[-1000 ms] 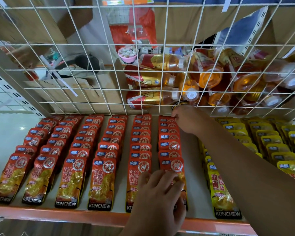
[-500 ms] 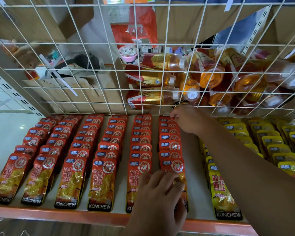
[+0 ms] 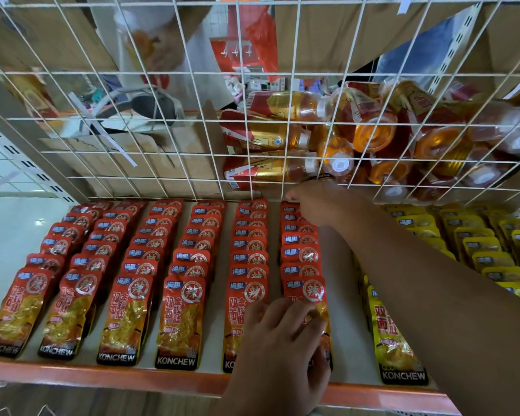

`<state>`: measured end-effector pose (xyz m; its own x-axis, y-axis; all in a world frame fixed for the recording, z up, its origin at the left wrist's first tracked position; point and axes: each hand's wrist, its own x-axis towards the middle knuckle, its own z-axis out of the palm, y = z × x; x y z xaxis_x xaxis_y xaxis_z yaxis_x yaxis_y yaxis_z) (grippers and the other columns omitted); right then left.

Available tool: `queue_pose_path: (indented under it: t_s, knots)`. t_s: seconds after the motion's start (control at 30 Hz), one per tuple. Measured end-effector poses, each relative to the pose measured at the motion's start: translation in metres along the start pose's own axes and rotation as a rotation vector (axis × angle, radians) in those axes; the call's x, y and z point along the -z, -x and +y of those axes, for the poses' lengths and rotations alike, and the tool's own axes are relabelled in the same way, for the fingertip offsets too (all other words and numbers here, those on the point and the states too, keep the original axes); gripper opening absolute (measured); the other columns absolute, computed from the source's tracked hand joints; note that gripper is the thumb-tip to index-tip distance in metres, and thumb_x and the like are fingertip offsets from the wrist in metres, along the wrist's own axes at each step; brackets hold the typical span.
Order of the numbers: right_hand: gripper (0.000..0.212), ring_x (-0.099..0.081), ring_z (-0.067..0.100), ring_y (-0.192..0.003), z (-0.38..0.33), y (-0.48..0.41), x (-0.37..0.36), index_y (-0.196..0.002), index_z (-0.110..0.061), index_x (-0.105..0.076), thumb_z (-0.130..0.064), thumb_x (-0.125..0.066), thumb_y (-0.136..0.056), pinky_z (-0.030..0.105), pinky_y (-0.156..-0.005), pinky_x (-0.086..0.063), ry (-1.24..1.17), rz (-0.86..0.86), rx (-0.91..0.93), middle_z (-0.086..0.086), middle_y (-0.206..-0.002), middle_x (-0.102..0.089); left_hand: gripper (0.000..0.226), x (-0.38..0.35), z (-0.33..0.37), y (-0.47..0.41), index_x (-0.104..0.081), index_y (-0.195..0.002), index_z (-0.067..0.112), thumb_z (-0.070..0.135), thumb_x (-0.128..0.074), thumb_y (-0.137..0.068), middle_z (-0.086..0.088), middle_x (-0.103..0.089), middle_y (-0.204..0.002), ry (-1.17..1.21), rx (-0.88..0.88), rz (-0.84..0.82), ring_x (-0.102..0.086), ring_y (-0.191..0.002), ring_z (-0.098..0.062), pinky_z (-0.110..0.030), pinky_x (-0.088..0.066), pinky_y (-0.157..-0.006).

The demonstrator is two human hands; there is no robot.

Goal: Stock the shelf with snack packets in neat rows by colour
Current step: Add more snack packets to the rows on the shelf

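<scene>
Shelf (image 3: 192, 381) first: a pale board with an orange front lip fills your view, and behind its back edge rises a white wire grid (image 3: 174, 121). Through that grid you see cardboard boxes (image 3: 150, 163) behind the shelf's left half and a heap of amber drink bottles (image 3: 373, 136) behind its right half. On the shelf, six rows of red snack packets (image 3: 174, 295) run front to back across the left and middle, overlapping like tiles; yellow snack packets (image 3: 475, 250) take the right side, partly hidden by your forearm. Your right hand (image 3: 315, 202) reaches to the shelf's back edge, fingers curled down on the rearmost red packet of the sixth row; whether it grips, you cannot tell. Your left hand (image 3: 279, 346) lies flat, fingers spread, pressing the front packets of the fifth and sixth rows at the shelf's lip
</scene>
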<state>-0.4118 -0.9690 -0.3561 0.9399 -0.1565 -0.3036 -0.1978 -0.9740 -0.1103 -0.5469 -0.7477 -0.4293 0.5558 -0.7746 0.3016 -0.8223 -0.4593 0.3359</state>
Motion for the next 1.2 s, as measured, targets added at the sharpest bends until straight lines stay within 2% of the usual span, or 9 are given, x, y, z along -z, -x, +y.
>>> queue_pose_path:
  t_s: [0.1,0.17,0.33,0.5,0.77,0.93,1.03,1.1,1.2]
  knots:
    - [0.039,-0.062,0.026,-0.112,-0.003,-0.004,0.002,-0.14,-0.021,-0.055,-0.012,-0.052,-0.101,0.037,-0.091,-0.055,0.028,-0.033,0.003,0.007,-0.132,-0.06,0.038,0.0,-0.001,0.0,-0.066,-0.113,0.032,0.05,-0.067,-0.08,0.013,-0.061,-0.126,-0.001,0.005,-0.005,-0.057,-0.117,-0.01,-0.047,-0.052,-0.095]
    - [0.043,-0.06,0.026,-0.115,-0.003,-0.006,0.002,-0.142,-0.023,-0.053,-0.013,-0.052,-0.101,0.039,-0.094,-0.054,0.004,-0.044,-0.005,0.007,-0.137,-0.057,0.037,0.0,-0.001,0.0,-0.067,-0.113,0.032,0.05,-0.067,-0.081,0.013,-0.061,-0.127,-0.001,0.002,-0.006,-0.057,-0.117,-0.009,-0.047,-0.052,-0.095]
    - [0.047,-0.058,0.026,-0.115,0.002,-0.008,-0.003,-0.145,-0.029,-0.05,-0.012,-0.051,-0.101,0.033,-0.085,-0.051,-0.06,-0.04,-0.017,0.006,-0.139,-0.055,0.036,0.001,0.0,-0.001,-0.067,-0.112,0.032,0.048,-0.067,-0.08,0.013,-0.061,-0.126,0.003,0.004,0.006,-0.057,-0.116,-0.01,-0.045,-0.051,-0.095]
    - [0.043,-0.057,0.019,-0.102,0.007,-0.008,-0.006,-0.141,-0.031,-0.054,-0.015,-0.051,-0.101,0.029,-0.076,-0.046,-0.089,-0.05,0.002,0.002,-0.132,-0.06,0.035,-0.001,-0.001,-0.001,-0.069,-0.11,0.03,0.045,-0.07,-0.078,0.012,-0.061,-0.124,0.012,-0.004,0.027,-0.058,-0.114,-0.011,-0.045,-0.049,-0.094]
    - [0.042,-0.059,0.022,-0.113,0.007,-0.002,-0.008,-0.14,-0.03,-0.055,-0.015,-0.052,-0.101,0.029,-0.081,-0.047,-0.129,-0.022,0.019,0.002,-0.135,-0.059,0.036,-0.002,-0.001,0.0,-0.069,-0.11,0.03,0.046,-0.07,-0.078,0.012,-0.061,-0.125,0.001,-0.011,0.019,-0.058,-0.114,-0.012,-0.046,-0.05,-0.094]
    - [0.037,-0.062,0.021,-0.106,0.012,0.001,-0.014,-0.134,-0.028,-0.06,-0.014,-0.054,-0.1,0.031,-0.081,-0.053,-0.218,0.061,0.005,0.002,-0.13,-0.063,0.035,-0.001,-0.001,-0.001,-0.069,-0.11,0.03,0.046,-0.07,-0.079,0.012,-0.062,-0.124,0.003,-0.012,0.019,-0.059,-0.114,-0.012,-0.047,-0.051,-0.093]
    - [0.042,-0.062,0.023,-0.115,0.022,0.005,-0.014,-0.13,-0.023,-0.063,-0.002,-0.053,-0.095,0.038,-0.091,-0.054,-0.28,0.163,0.035,0.004,-0.129,-0.064,0.035,-0.001,0.0,0.0,-0.069,-0.109,0.03,0.046,-0.07,-0.078,0.012,-0.062,-0.124,0.003,-0.014,0.022,-0.059,-0.113,-0.013,-0.046,-0.051,-0.093]
    - [0.041,-0.062,0.022,-0.116,0.028,0.009,-0.012,-0.128,-0.02,-0.065,-0.001,-0.054,-0.094,0.04,-0.095,-0.052,-0.302,0.2,0.052,0.005,-0.126,-0.065,0.034,0.0,0.0,0.0,-0.069,-0.109,0.03,0.045,-0.069,-0.079,0.012,-0.062,-0.124,0.005,-0.014,0.023,-0.059,-0.113,-0.013,-0.046,-0.051,-0.093]
    - [0.036,-0.061,0.021,-0.117,0.032,0.014,-0.011,-0.129,-0.02,-0.066,-0.008,-0.054,-0.098,0.032,-0.092,-0.048,-0.291,0.211,0.063,0.004,-0.129,-0.065,0.034,0.0,0.0,0.0,-0.069,-0.109,0.03,0.046,-0.069,-0.078,0.012,-0.062,-0.124,0.007,-0.016,0.022,-0.059,-0.113,-0.012,-0.046,-0.051,-0.093]
